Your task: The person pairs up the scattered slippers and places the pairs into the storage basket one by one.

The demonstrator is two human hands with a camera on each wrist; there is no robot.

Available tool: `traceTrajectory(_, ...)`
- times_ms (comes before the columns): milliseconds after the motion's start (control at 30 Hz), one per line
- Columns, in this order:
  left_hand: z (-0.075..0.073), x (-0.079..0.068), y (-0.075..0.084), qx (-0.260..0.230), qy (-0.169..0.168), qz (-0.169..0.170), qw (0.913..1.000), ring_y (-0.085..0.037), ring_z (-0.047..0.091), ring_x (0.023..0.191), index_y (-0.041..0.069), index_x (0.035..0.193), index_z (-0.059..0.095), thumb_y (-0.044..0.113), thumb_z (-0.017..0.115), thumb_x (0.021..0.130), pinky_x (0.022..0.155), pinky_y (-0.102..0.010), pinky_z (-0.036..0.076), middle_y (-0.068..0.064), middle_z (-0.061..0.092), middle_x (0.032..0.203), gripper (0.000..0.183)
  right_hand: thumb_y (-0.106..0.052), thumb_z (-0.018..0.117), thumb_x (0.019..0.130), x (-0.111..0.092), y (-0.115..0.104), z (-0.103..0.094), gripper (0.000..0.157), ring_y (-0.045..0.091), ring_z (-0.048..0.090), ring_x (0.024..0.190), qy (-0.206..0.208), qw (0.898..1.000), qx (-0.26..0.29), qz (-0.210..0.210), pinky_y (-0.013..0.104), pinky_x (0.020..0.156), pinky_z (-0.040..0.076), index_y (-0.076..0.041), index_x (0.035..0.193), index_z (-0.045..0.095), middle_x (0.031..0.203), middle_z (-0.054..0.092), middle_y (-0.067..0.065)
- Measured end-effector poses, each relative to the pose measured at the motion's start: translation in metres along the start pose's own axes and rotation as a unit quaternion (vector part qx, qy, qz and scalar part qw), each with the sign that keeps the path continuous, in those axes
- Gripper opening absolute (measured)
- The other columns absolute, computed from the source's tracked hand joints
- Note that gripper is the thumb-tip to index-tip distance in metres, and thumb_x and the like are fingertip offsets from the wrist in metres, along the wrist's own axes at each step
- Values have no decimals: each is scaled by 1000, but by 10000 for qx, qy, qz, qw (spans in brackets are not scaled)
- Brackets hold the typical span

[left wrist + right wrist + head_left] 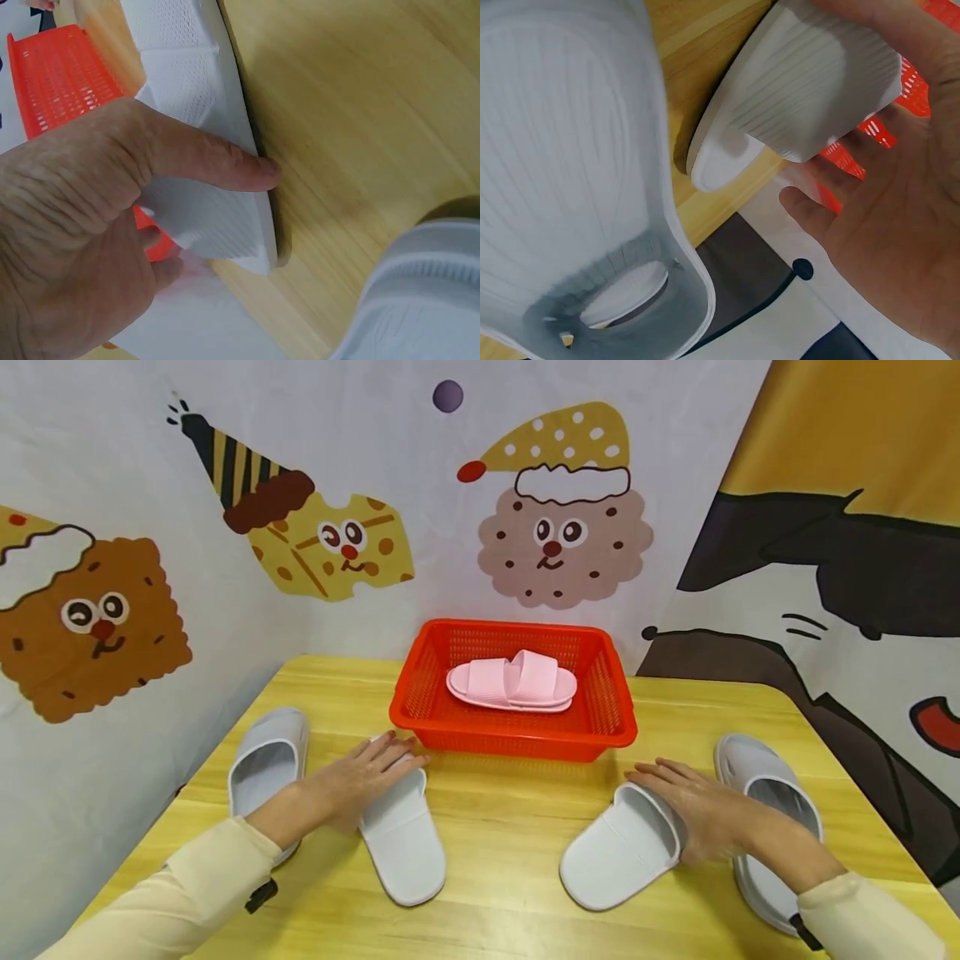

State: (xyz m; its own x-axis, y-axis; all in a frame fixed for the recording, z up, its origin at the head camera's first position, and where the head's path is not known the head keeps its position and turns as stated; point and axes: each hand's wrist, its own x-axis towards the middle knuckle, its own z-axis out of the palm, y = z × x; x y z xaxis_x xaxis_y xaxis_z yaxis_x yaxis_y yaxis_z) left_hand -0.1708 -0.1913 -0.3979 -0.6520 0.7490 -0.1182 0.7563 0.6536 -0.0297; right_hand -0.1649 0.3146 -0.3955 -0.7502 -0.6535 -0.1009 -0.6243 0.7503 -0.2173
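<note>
In the head view my left hand [367, 781] lies across the strap of a pale grey slipper [408, 856]. The left wrist view shows its thumb against one edge of that slipper [180, 75], with fingers at the far side. My right hand [693, 806] spans the strap of a second pale grey slipper [615, 860], thumb and fingers on opposite sides; in the right wrist view the strap [817, 82] partly hides the fingertips. Both slippers rest on the table. Between the hands, farther back, a red basket [517, 743] holds pink slippers [487, 681], one on top of the other.
A grey slipper [281, 727] lies outside my left forearm, and another [742, 752] outside the right, partly covered by it. Beneath everything is a wood-grain table [502, 843]. A curtain with cartoon prints [442, 543] hangs right behind the basket.
</note>
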Motion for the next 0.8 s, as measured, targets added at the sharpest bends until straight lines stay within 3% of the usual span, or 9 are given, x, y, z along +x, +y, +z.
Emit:
traceTrajectory(200,3,2,-2,332,0,-53,9994,-48,29,142,10,157,29,2,94,52,110,-61,33,-20,32,157,123,-28,99,49,2,-5,-2,116,43,42,131,-149,9996,162,190,66,99,43,-9,150,45,148,44,16)
traceTrajectory(433,5,3,-9,347,262,159,9989,-47,36,138,9,151,37,1,90,51,109,-58,37,-18,41,151,114,-20,97,46,3,-5,-4,116,39,43,129,-266,9989,262,283,64,97,45,-11,150,45,147,44,13)
traceTrajectory(600,7,2,-13,250,526,385,9976,-48,40,135,6,146,43,10,94,47,105,-58,41,-19,45,147,112,-22,97,45,1,-4,-2,109,36,46,125,-30,9995,291,133,63,95,47,-13,144,51,143,49,9)
traceTrajectory(800,6,2,-16,-143,797,594,9949,-49,41,134,3,144,45,15,96,44,104,-60,41,-22,46,146,113,-19,97,46,-3,-3,-1,107,32,48,124,309,9990,289,-164,59,96,47,-14,141,47,139,49,6)
